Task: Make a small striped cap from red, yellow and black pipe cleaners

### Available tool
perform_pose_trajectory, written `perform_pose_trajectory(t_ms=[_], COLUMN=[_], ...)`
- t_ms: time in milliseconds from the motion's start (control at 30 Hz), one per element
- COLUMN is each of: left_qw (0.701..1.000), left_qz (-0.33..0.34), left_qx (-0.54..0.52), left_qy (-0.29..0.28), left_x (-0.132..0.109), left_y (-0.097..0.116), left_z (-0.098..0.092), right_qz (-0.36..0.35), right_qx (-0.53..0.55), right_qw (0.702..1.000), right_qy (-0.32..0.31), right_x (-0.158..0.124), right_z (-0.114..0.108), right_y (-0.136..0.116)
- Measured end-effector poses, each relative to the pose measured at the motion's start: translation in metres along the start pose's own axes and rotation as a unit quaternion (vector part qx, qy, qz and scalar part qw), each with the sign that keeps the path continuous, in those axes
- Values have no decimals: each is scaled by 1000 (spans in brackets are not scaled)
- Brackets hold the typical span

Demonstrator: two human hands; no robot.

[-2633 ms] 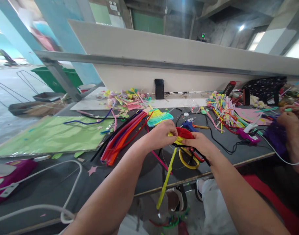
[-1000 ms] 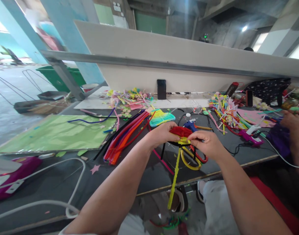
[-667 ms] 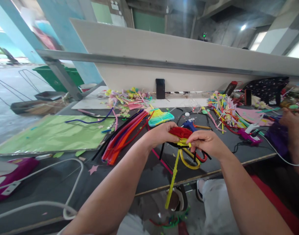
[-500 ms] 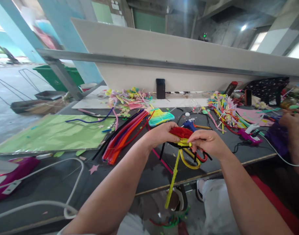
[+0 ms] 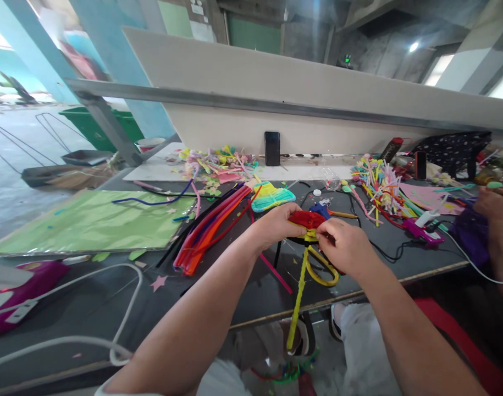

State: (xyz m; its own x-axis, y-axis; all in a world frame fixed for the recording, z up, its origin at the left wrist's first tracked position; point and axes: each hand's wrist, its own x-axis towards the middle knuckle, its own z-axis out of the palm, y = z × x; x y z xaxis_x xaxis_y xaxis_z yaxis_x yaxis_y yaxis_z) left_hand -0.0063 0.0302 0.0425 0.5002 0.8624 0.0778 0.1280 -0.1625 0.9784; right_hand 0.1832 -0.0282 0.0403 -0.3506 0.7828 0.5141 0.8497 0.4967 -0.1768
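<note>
My left hand [image 5: 276, 224] grips the left side of a red pipe-cleaner piece [image 5: 307, 219] held above the dark table [image 5: 218, 286]. At the piece's lower edge my right hand [image 5: 345, 246] pinches the wound end of a yellow pipe cleaner [image 5: 296, 305]. That long yellow strand hangs down past the table's front edge. A yellow loop [image 5: 320, 272] lies on the table just under my right hand.
A bundle of long coloured pipe cleaners [image 5: 208, 228] lies left of my hands beside a green sheet [image 5: 90, 220]. A rainbow woven piece [image 5: 271, 198], a blue glue gun [image 5: 319, 209], a phone [image 5: 271, 148] and cut pipe-cleaner scraps [image 5: 379, 187] lie beyond. Another person's hand [image 5: 496, 206] works at far right.
My right hand has shifted left and closer onto the yellow winding under the red piece. The hanging yellow strand swung slightly right. My left hand has kept its hold.
</note>
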Motion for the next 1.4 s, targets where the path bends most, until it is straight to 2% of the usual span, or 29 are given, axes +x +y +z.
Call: perform_pose_trajectory(t_ms=[200,633,833,1033,1400], left_qw=[999,998,998,998,997], left_qz=[26,26,31,14,11], left_qx=[-7,-40,-26,-48,-71], left_qy=[26,29,38,36,39], left_x=[2,5,6,5,6], left_y=[-4,-8,-8,-10,-15], left_z=[0,0,0,1,2], right_qz=[53,66,108,68,48], right_qx=[-39,48,98,58,18], right_qw=[997,994,985,991,997], right_qy=[27,76,93,103,55], right_x=[0,2,1,0,0], right_z=[7,24,27,26,22], right_y=[-3,-5,-3,-3,-7])
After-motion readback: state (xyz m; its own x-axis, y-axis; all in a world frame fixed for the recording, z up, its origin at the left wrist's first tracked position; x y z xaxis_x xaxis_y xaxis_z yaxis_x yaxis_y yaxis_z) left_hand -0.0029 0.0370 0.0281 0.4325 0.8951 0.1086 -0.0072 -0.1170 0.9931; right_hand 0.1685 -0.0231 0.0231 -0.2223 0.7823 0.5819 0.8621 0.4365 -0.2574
